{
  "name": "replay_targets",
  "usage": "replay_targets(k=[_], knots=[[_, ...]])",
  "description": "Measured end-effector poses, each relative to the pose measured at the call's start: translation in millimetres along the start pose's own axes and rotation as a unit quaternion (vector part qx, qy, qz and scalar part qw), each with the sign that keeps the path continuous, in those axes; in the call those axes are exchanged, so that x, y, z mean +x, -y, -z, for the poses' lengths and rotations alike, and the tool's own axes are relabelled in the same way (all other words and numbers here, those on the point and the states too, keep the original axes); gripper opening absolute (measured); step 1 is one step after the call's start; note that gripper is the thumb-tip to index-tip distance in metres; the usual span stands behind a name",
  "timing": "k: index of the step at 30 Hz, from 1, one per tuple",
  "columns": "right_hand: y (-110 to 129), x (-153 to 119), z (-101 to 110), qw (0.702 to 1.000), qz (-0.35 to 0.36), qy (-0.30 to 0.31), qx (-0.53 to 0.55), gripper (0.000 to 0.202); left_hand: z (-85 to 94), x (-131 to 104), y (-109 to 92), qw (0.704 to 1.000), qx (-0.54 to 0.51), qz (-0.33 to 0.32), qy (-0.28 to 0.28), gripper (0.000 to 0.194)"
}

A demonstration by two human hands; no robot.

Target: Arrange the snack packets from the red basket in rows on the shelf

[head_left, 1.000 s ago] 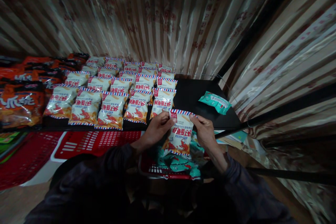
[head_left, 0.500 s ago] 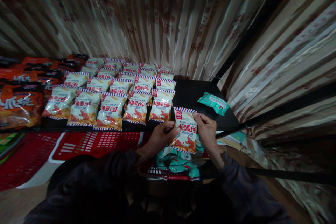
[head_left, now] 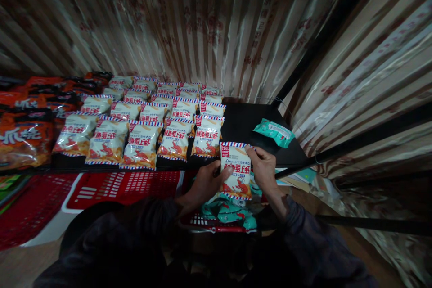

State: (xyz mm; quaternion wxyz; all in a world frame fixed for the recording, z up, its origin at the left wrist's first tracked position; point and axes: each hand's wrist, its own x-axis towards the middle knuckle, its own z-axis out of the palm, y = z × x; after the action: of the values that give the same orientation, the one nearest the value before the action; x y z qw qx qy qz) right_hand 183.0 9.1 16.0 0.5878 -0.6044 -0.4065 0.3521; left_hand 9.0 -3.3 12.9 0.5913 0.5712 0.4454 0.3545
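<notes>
Between my two hands, in front of the shelf edge, is an upright white snack bag [head_left: 236,172] with red lettering and striped ends. My right hand [head_left: 264,166] pinches its upper right corner. My left hand [head_left: 206,183] grips its left side, with the thumb across the front. Just beyond stand rows of matching white snack bags [head_left: 208,136] on the black shelf [head_left: 241,121]. Below the held bag, several teal packets [head_left: 224,210] lie in a red basket [head_left: 219,230], partly hidden by the bag and my hands.
One teal packet [head_left: 274,132] lies alone on the right part of the shelf. Orange snack bags [head_left: 25,137] fill its left end. Red baskets [head_left: 128,187] sit below the front edge. A black metal post [head_left: 303,63] and a pleated curtain [head_left: 209,22] border the shelf.
The held snack bag has shifted slightly left and down together with both hands. The bags on the shelf stay as they were.
</notes>
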Motion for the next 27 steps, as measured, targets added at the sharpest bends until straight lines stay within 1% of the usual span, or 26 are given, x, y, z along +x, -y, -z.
replay_targets(k=[2,4,7,10,14,17,21,27], knots=[[-1.6,1.9,-0.5,1.000,-0.004,0.000,0.010,0.038,1.2,-0.7,-1.7,1.000,-0.002,-0.002,0.001,0.035],[-4.1,4.4,-0.2,1.000,-0.008,0.020,0.023,0.038,3.0,-0.7,-4.7,1.000,-0.014,-0.003,0.001,0.036],[-7.3,6.5,2.5,0.995,-0.019,0.071,0.069,0.039,7.6,1.3,-12.2,0.999,-0.027,-0.022,-0.025,0.037],[-7.4,4.4,7.3,0.985,-0.030,0.131,0.108,0.042,14.3,5.2,-24.0,0.997,-0.042,-0.040,-0.059,0.040],[-4.5,-2.2,12.3,0.971,-0.034,0.220,0.082,0.047,22.2,10.4,-37.8,0.990,-0.058,-0.051,-0.115,0.042],[-0.9,-6.6,11.5,0.963,-0.018,0.266,0.047,0.047,24.4,12.8,-39.1,0.987,-0.068,-0.042,-0.137,0.043],[2.7,-10.1,6.3,0.960,-0.016,0.278,0.038,0.046,23.9,14.0,-35.5,0.986,-0.062,-0.041,-0.148,0.042],[4.8,-12.3,2.7,0.966,-0.026,0.249,0.064,0.042,21.8,11.5,-38.7,0.986,-0.117,-0.038,-0.111,0.041]])
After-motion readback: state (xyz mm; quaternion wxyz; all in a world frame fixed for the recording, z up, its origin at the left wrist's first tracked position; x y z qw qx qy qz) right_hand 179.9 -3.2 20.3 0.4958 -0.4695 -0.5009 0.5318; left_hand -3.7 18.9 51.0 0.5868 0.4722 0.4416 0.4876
